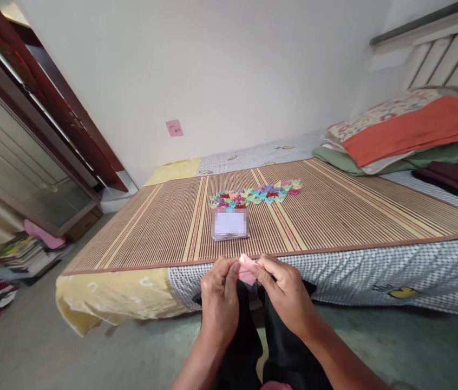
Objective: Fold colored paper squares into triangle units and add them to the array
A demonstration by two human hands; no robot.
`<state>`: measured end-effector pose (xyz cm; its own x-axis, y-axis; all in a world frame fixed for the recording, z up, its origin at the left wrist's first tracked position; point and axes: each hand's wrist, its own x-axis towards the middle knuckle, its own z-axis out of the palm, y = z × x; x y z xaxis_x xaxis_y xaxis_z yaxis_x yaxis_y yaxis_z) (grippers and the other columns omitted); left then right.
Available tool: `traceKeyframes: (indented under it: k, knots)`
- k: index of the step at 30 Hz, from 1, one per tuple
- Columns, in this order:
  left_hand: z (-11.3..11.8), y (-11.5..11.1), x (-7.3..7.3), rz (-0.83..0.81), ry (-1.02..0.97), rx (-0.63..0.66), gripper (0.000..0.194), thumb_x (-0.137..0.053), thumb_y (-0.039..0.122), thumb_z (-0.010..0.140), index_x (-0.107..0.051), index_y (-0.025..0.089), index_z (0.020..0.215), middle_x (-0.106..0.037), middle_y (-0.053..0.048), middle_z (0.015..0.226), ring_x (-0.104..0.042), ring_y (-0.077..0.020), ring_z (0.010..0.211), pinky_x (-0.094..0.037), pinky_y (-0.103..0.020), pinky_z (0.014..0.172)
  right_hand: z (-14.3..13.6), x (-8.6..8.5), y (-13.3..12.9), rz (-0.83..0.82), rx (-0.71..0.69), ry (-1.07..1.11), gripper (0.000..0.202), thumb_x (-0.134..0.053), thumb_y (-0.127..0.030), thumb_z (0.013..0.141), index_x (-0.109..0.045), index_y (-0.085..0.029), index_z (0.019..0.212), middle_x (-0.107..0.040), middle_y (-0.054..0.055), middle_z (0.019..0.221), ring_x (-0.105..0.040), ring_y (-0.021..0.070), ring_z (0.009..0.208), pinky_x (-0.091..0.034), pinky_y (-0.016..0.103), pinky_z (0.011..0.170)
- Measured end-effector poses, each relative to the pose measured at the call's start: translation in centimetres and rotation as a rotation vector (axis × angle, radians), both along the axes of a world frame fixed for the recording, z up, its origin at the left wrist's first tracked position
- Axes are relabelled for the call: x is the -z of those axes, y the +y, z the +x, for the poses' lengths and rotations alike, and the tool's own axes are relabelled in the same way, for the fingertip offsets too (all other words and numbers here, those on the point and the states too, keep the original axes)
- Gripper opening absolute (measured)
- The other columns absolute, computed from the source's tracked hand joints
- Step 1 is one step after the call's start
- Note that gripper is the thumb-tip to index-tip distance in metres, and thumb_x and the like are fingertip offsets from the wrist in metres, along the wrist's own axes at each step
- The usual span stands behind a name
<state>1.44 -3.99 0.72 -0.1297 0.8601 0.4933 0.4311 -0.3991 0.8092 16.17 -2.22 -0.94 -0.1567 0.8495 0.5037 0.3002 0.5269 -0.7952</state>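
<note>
In the head view, a small piece of pink folded paper [247,271] is held between two bare hands, above the dark-trousered legs [245,336] and just in front of the near edge of a brown-and-tan striped slatted mat [151,227]. The paper is grasped at its left side by the left hand [218,281], whose thumb is pointed upward and pressed toward the bent index finger. The right side is pinched by the right hand [286,284], with its thumb slanted up and to the left and its index finger arched over toward the paper. The remaining fingers are curled in, and their exact placing is partly hidden. The left forearm [204,346] is raised steeply from the bottom edge, while the right forearm [338,352] is brought in at a wider slant from the lower right. The two hands are kept near each other, with only the paper between the fingertips.

Beyond the hands, a stack of paper with a pixelated white top [231,226] is set on the mat. Just behind it, small folded paper shapes in many colours [267,194] are laid out in rows, stretched toward the right.
</note>
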Motion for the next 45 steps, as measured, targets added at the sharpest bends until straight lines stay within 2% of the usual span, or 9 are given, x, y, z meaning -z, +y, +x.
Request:
traceKeyframes:
  k: [2, 7, 11, 18, 24, 28, 36, 41, 45]
  knots:
    - [0.0, -0.1, 0.0, -0.008, 0.017, 0.001, 0.023, -0.057, 0.025, 0.099, -0.078, 0.022, 0.088, -0.067, 0.000, 0.073, -0.059, -0.0163, 0.066, -0.043, -0.025, 0.065, -0.1, -0.1, -0.1, -0.001, 0.006, 0.006, 0.037, -0.048, -0.036, 0.106, -0.056, -0.022, 0.073, -0.051, -0.001, 0.068, -0.054, 0.0165, 0.065, -0.044, 0.027, 0.063]
    - [0.0, -0.3, 0.0, -0.067, 0.046, 0.019, 0.027, -0.052, 0.027, 0.101, -0.074, 0.021, 0.086, -0.067, 0.000, 0.073, -0.059, -0.0163, 0.067, -0.042, -0.026, 0.066, -0.3, -0.6, -0.2, 0.053, 0.059, 0.118, 0.013, -0.062, -0.033, 0.101, -0.067, -0.023, 0.095, -0.068, 0.003, 0.086, -0.065, 0.0192, 0.080, -0.051, 0.029, 0.075]
    - [0.1, -0.4, -0.1, -0.073, 0.064, 0.067, 0.028, -0.051, 0.027, 0.101, -0.071, 0.021, 0.083, -0.066, -0.001, 0.074, -0.059, -0.0167, 0.068, -0.041, -0.026, 0.067, -0.2, -1.0, -0.2, 0.077, 0.028, 0.169, 0.018, -0.061, -0.028, 0.100, -0.066, -0.023, 0.084, -0.068, 0.004, 0.085, -0.066, 0.0204, 0.082, -0.052, 0.031, 0.076]
    - [-0.4, -0.3, -0.4, -0.076, 0.177, 0.188, 0.030, -0.049, 0.023, 0.101, -0.064, 0.020, 0.076, -0.058, 0.000, 0.070, -0.054, -0.0161, 0.067, -0.037, -0.027, 0.066, 0.5, -1.2, -0.1, -0.063, -0.063, 0.177, 0.022, -0.062, -0.031, 0.097, -0.065, -0.021, 0.078, -0.061, 0.000, 0.072, -0.057, 0.0165, 0.066, -0.046, 0.027, 0.064]
    - [0.0, 0.1, 0.7, -0.294, -0.189, 0.326, 0.015, -0.074, 0.027, 0.087, -0.063, 0.019, 0.079, -0.058, 0.001, 0.075, -0.052, -0.0155, 0.072, -0.039, -0.025, 0.067, 0.3, -0.9, -0.3, -0.167, -0.013, 0.233, 0.025, -0.058, -0.036, 0.098, -0.060, -0.021, 0.078, -0.059, -0.001, 0.069, -0.056, 0.0154, 0.064, -0.045, 0.025, 0.060]
    - [0.3, 0.2, 1.3, -0.330, -0.363, 0.356, 0.020, -0.076, 0.030, 0.086, -0.064, 0.017, 0.075, -0.058, 0.001, 0.074, -0.050, -0.0149, 0.072, -0.040, -0.026, 0.069, 0.1, -0.8, -0.3, -0.233, -0.035, 0.276, 0.028, -0.059, -0.040, 0.097, -0.059, -0.020, 0.078, -0.058, -0.001, 0.070, -0.056, 0.0154, 0.065, -0.045, 0.024, 0.059]
    - [0.1, 0.0, 0.7, -0.295, -0.334, 0.367, 0.032, -0.064, 0.037, 0.097, -0.061, 0.017, 0.072, -0.051, 0.001, 0.071, -0.045, -0.0143, 0.071, -0.037, -0.027, 0.069, 0.3, -0.8, 0.1, -0.213, -0.018, 0.296, 0.028, -0.060, -0.041, 0.097, -0.060, -0.020, 0.079, -0.059, 0.000, 0.071, -0.056, 0.0155, 0.065, -0.045, 0.025, 0.060]
    - [-0.7, 0.3, 0.1, -0.361, -0.338, 0.444, 0.042, -0.055, 0.044, 0.100, -0.059, 0.016, 0.069, -0.048, 0.001, 0.068, -0.042, -0.0134, 0.068, -0.037, -0.026, 0.067, 0.7, -0.7, 0.5, -0.208, -0.025, 0.270, 0.026, -0.059, -0.039, 0.097, -0.061, -0.019, 0.081, -0.057, -0.001, 0.071, -0.054, 0.0150, 0.065, -0.044, 0.025, 0.060]
    - [-1.1, 0.5, 0.2, -0.436, -0.370, 0.472, 0.034, -0.073, 0.044, 0.088, -0.064, 0.015, 0.073, -0.057, 0.000, 0.068, -0.050, -0.0142, 0.068, -0.040, -0.027, 0.067, 0.6, -0.8, 0.5, -0.269, -0.133, 0.227, 0.024, -0.062, -0.037, 0.095, -0.061, -0.019, 0.079, -0.058, -0.001, 0.071, -0.055, 0.0149, 0.066, -0.044, 0.025, 0.061]
